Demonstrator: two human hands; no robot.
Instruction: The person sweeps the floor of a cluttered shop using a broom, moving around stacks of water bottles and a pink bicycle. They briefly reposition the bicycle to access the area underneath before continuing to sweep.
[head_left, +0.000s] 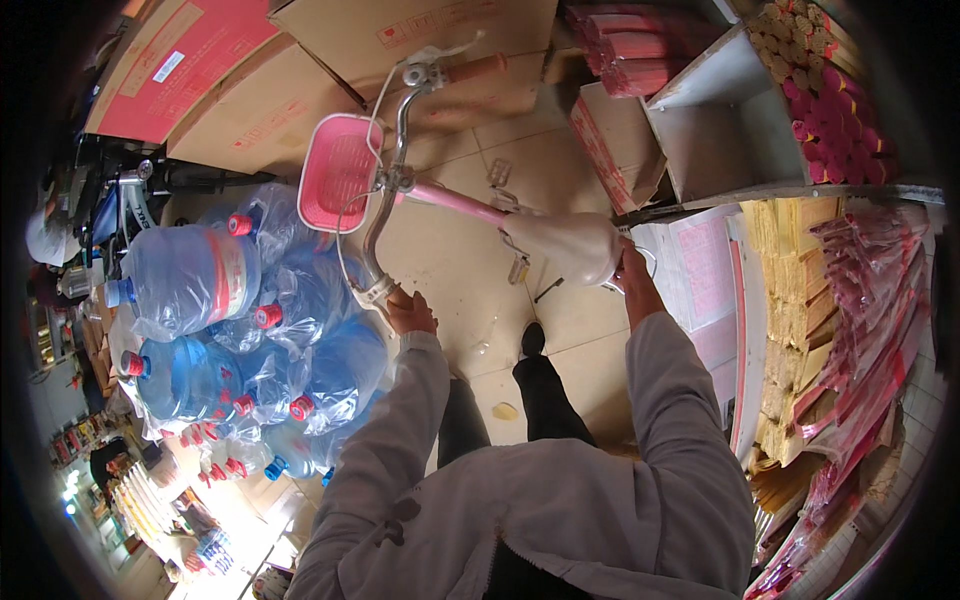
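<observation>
A pink bicycle stands across the floor before me, its pink frame tube (457, 204) running from the handlebar to a pale saddle (574, 244). My left hand (412, 313) is closed around the near handlebar grip, beside the brake lever. At the saddle's rear edge is my right hand (634, 276), its fingers partly hidden behind the saddle and a metal loop; it appears to hold on there. A pink plastic basket (339, 172) hangs at the front of the metal handlebar (403, 135). The far grip (477, 68) touches or nearly touches the cardboard boxes.
Large water bottles (191, 277) in plastic bags crowd the left side. Cardboard boxes (450, 30) stand beyond the handlebar. To the right are a grey shelf (705, 150), a white carton (701, 277) and yellow paper bundles (787, 322). A thin dark stick-like part (549, 289) shows near my foot.
</observation>
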